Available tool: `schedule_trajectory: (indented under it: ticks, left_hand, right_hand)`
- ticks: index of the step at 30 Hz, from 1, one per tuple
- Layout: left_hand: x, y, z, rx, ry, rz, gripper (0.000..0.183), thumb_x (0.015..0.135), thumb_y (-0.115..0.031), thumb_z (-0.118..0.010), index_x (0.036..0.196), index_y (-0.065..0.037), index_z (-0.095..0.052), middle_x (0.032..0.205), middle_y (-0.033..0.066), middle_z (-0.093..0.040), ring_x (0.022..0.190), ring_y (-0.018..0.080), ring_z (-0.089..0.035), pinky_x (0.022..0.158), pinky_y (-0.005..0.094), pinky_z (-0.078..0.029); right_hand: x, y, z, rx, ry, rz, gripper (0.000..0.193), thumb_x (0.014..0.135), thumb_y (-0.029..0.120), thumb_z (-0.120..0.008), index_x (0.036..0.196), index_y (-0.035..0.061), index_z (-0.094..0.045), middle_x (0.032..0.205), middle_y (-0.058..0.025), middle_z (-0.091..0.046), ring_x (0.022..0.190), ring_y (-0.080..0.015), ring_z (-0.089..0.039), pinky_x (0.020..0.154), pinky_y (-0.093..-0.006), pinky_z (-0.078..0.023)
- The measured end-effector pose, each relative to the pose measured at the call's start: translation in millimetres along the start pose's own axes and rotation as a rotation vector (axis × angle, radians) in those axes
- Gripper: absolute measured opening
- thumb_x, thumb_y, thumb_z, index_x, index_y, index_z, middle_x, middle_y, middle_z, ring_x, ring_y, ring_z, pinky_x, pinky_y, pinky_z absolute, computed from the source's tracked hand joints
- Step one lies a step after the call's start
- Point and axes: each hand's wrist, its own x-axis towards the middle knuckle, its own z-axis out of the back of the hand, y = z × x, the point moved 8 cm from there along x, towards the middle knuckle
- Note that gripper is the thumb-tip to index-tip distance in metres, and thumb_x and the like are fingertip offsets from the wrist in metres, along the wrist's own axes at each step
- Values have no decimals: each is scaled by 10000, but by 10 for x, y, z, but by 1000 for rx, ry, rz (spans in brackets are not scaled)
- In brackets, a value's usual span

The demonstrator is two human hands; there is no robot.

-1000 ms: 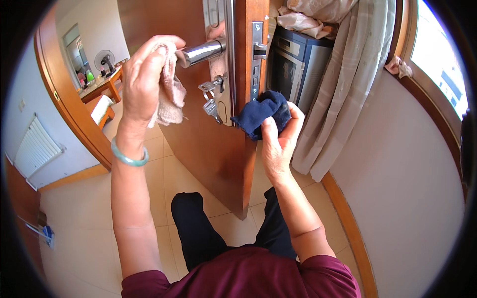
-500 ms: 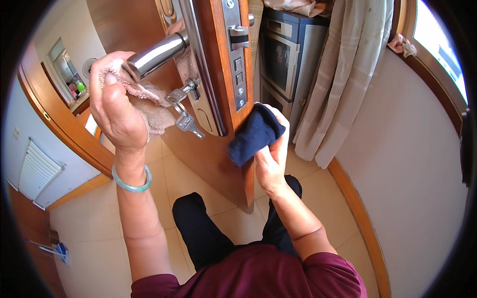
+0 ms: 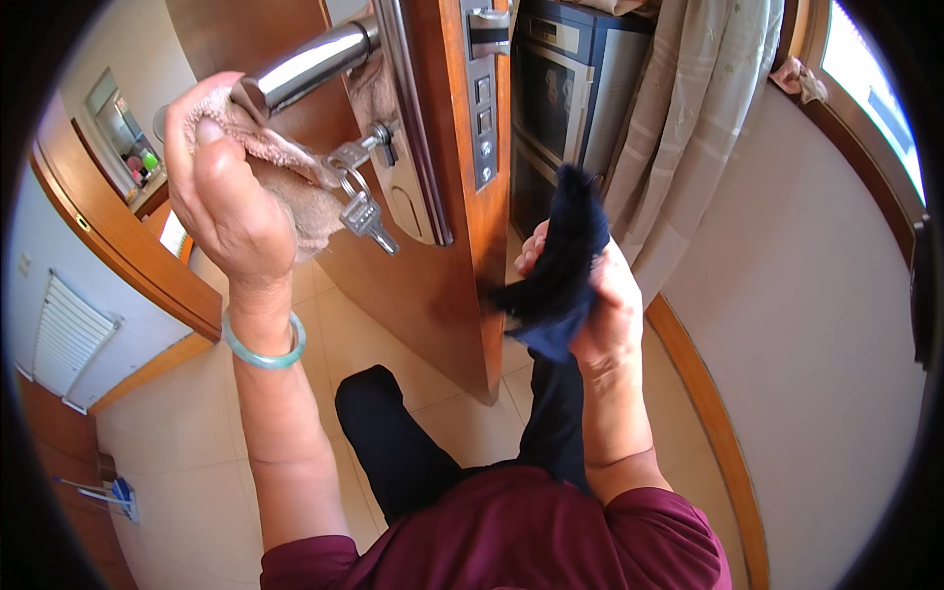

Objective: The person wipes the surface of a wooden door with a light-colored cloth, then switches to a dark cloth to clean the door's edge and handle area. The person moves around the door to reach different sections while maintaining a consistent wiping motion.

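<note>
Door edge [image 3: 482, 261] lies left of our nearer right hand [image 3: 616, 307], where we grasp a near-upright blue cloth [image 3: 564, 267], our left hand [image 3: 234, 202] gripping a pink rag [image 3: 303, 205] at the handle [image 3: 313, 69].

A: Support?
B: Wooden door [image 3: 433, 315], brown, standing edge-on. On its broad left face, close to the narrow edge: long metal plate [image 3: 405, 187] with lever handle [image 3: 310, 69] mounted on it.
A: Keys?
B: Keys [image 3: 366, 216], one seated in the plate's lock, another hanging from the ring.
A: Narrow edge?
B: Metal strip [image 3: 482, 128] set flat along it; latch [image 3: 489, 34] protruding.
A: Floor [image 3: 187, 501]?
B: Pale tiles. Blue-and-white object [image 3: 120, 497] by its left edge, kind unclear.
</note>
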Motion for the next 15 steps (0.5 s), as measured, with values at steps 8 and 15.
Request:
schedule_trajectory:
  ticks: [8,15]
  left_hand:
    - [-12,-53,32,63,18,26,386,885,-177,-285,1037,48,-560,926,106,-592,827,160,-547,754,266,-431]
    - [-4,-89,117,37,-19,-56,345,915,-181,-312,988,32,-573,796,61,-565,671,113,-496,634,246,-401]
  right_hand:
    - [-252,-150,238,-264,-283,-235,219,913,180,-593,1051,11,-610,963,-96,-645,853,-195,-616,832,-288,-487]
    - [-382,-33,215,-576,-282,-1,165,909,158,-613,1009,33,-571,878,-30,-614,781,-84,-570,734,-217,-469]
